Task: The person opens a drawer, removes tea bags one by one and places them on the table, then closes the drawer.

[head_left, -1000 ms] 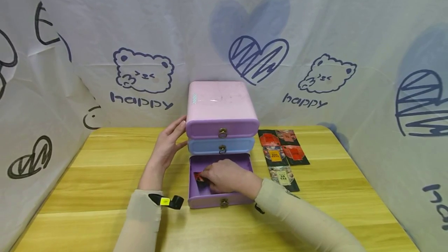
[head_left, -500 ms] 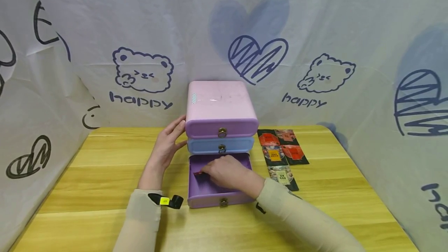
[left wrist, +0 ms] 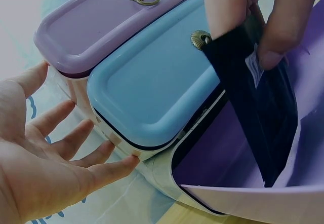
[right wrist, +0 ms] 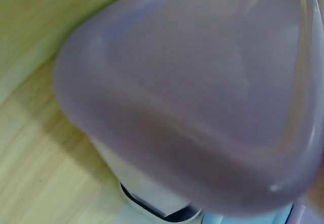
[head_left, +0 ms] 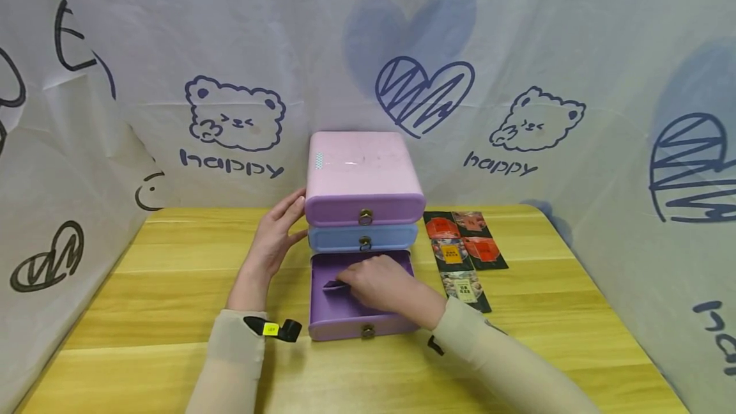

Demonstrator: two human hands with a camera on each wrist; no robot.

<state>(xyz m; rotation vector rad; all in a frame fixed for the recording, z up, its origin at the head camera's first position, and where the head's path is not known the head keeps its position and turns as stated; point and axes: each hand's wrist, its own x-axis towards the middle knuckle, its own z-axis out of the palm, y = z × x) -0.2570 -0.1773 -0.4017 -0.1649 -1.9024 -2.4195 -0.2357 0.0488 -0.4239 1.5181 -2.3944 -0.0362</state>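
A small drawer cabinet point(head_left: 363, 165) stands on the table, its bottom purple drawer point(head_left: 339, 331) pulled out. My right hand point(head_left: 379, 283) reaches into that drawer and pinches a flat packet point(head_left: 333, 286) between thumb and fingers. In the left wrist view the packet point(left wrist: 253, 97) hangs tilted, its black side with a small white label facing out. My left hand point(head_left: 273, 241) has its fingers extended, the tips against the cabinet's left side. The right wrist view is mostly filled by the front of the purple drawer point(right wrist: 192, 97); the right hand's fingers are hidden there.
Several printed packets point(head_left: 451, 254) with red, orange and pale labels lie in two columns on the table right of the cabinet. Above the pulled-out drawer, the blue drawer point(head_left: 339, 239) and upper purple drawer point(head_left: 333, 211) are closed. A patterned cloth point(head_left: 333, 50) hangs behind.
The packet has tipped up from lying flatter with its red face showing to its dark side showing. My right hand has shifted slightly right with it; the left hand stays in place.
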